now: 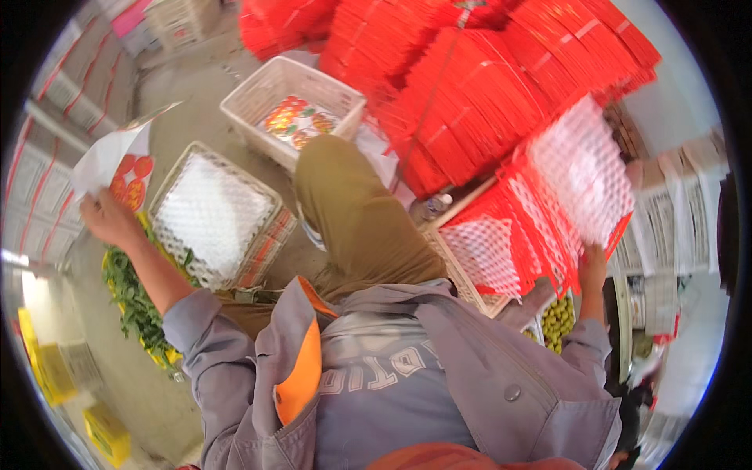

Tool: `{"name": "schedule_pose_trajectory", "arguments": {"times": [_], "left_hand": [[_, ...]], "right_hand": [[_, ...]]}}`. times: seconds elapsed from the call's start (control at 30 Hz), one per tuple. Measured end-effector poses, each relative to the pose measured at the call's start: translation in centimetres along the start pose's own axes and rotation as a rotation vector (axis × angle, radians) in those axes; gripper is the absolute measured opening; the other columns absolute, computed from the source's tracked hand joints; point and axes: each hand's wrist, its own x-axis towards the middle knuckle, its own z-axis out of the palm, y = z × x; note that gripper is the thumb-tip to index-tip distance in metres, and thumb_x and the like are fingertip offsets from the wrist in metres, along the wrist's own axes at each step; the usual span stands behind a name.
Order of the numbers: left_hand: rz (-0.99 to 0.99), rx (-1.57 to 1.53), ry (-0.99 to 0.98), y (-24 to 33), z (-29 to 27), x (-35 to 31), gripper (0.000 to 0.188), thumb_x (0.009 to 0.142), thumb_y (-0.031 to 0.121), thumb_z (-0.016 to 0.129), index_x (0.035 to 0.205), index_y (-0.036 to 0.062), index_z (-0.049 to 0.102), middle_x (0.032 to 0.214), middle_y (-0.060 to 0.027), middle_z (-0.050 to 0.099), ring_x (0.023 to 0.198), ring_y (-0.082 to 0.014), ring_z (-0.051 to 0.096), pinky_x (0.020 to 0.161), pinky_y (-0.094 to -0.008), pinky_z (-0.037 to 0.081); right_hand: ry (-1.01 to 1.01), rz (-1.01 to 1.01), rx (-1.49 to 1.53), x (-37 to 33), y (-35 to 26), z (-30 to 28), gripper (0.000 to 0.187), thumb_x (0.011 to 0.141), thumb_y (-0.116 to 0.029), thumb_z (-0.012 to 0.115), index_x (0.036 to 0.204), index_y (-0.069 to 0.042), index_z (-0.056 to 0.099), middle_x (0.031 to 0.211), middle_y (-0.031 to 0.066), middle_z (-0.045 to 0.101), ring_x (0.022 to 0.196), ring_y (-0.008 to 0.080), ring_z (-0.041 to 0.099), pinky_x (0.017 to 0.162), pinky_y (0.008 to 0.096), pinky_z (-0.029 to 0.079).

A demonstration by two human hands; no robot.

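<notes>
My left hand (112,221) is raised at the far left, its fingers closed on the lower edge of a printed paper sheet (117,157), white with red round prints. At the right, my right hand (593,268) closes on the near edge of a white foam net sheet (583,176). Under that sheet spreads a pile of red foam netting (513,211) with more white netting among it. Below my left hand stands a crate (258,251) topped with white foam netting (211,215). The fingertips of my right hand are partly hidden by the netting.
A pale plastic crate (247,106) ahead holds printed sheets (298,121). Tall bundles of red netting (470,102) fill the far right. Green leaves (137,298) overflow a yellow basket by my left arm. Green fruit (558,321) lies near my right forearm. A bottle (435,206) stands beside the netting.
</notes>
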Motion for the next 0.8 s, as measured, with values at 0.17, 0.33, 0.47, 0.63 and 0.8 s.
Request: {"name": "schedule_pose_trajectory", "arguments": {"times": [0.17, 0.33, 0.47, 0.63, 0.8], "left_hand": [[-0.121, -0.072, -0.005, 3.2, -2.3, 0.0, 0.034, 0.092, 0.021, 0.062, 0.103, -0.0116, 0.065, 0.098, -0.022, 0.063, 0.093, -0.0421, 0.058, 0.087, -0.0455, 0.047], [-0.14, -0.181, -0.126, 4.8, -2.4, -0.6, 0.028, 0.091, 0.016, 0.061, 0.103, -0.0091, 0.064, 0.099, -0.0215, 0.062, 0.092, -0.0392, 0.057, 0.085, -0.045, 0.046], [-0.135, -0.236, -0.186, 5.8, -1.9, -1.4, 0.02, 0.088, 0.005, 0.063, 0.105, -0.0075, 0.064, 0.1, -0.016, 0.06, 0.092, -0.0298, 0.058, 0.085, -0.0397, 0.046], [-0.108, -0.433, -0.312, 8.3, -2.7, -2.2, 0.022, 0.09, -0.001, 0.063, 0.112, -0.0057, 0.065, 0.105, -0.0098, 0.059, 0.097, -0.022, 0.057, 0.089, -0.0314, 0.045], [-0.424, -0.704, -0.493, 8.1, -4.0, -3.5, 0.025, 0.091, -0.003, 0.063, 0.115, -0.0025, 0.067, 0.107, -0.0062, 0.059, 0.098, -0.0158, 0.055, 0.088, -0.0283, 0.044]], "right_hand": [[-0.216, -0.045, 0.056, 3.0, -2.6, -1.1, 0.04, 0.084, -0.017, 0.075, 0.123, -0.011, 0.068, 0.113, 0.0165, 0.066, 0.109, 0.0362, 0.063, 0.092, 0.0492, 0.053], [0.21, -0.246, 0.348, 13.8, -16.2, -6.6, 0.024, 0.09, -0.012, 0.069, 0.114, -0.004, 0.07, 0.09, 0.0123, 0.068, 0.08, 0.0273, 0.068, 0.073, 0.0386, 0.056], [0.257, -0.455, 0.644, 18.5, -31.8, -9.3, 0.017, 0.091, -0.003, 0.07, 0.107, -0.001, 0.073, 0.093, 0.0129, 0.071, 0.087, 0.0246, 0.071, 0.078, 0.0345, 0.056], [-0.514, -0.304, 1.776, 22.9, -51.2, -9.4, 0.04, 0.1, -0.016, 0.066, 0.136, 0.001, 0.058, 0.116, 0.0141, 0.069, 0.104, 0.0223, 0.069, 0.091, 0.0328, 0.054], [-1.709, -0.027, 2.067, 28.2, -68.2, -10.5, 0.054, 0.105, -0.037, 0.061, 0.143, -0.001, 0.051, 0.128, 0.0192, 0.066, 0.115, 0.0292, 0.068, 0.103, 0.0409, 0.053]]}}
